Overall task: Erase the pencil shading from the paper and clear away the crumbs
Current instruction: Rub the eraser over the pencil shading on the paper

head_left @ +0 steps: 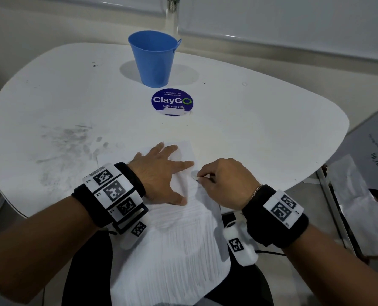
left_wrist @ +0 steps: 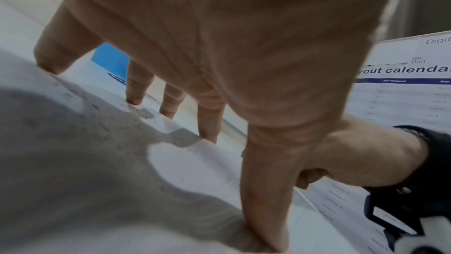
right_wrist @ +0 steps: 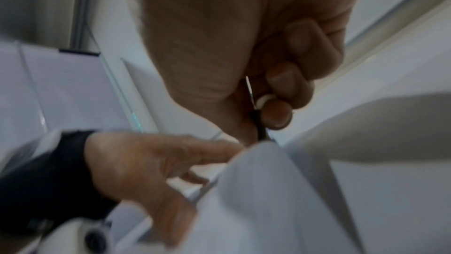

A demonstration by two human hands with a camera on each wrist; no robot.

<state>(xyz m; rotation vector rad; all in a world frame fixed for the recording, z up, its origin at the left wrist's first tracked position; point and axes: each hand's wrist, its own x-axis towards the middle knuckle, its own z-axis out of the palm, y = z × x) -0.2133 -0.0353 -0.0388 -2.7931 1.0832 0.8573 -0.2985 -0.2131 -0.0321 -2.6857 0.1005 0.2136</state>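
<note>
Far left on the white surface (head_left: 51, 96), grey pencil smudges (head_left: 68, 138) are spread across the top. Just right of them sits the left hand (head_left: 161, 173), its grip apart: fingers straight and splayed, pressing flat on the sheet of paper (head_left: 183, 239). The left wrist view confirms it, fingertips (left_wrist: 209, 138) planted on the sheet, palm arched above. The paper lies at the near edge of the surface and hangs over it toward the person's lap, faint ruled lines showing on the drooping part.

Moving right, beside the left index finger, a small white eraser (head_left: 194, 176) meets the paper's right-hand side. The right hand (head_left: 225, 182) has its grip clamped on that eraser, fingers curled and pinching it; the right wrist view shows the white piece (right_wrist: 264, 100) squeezed between thumb and fingertips, though it is blurred. Both wrists wear black bands with printed markers.

Further back at centre, a blue bucket (head_left: 155, 58) stands upright, with a round ClayGo sticker (head_left: 172, 100) just in front of it. At far right, off the surface, a printed poster (head_left: 373, 151) leans.
</note>
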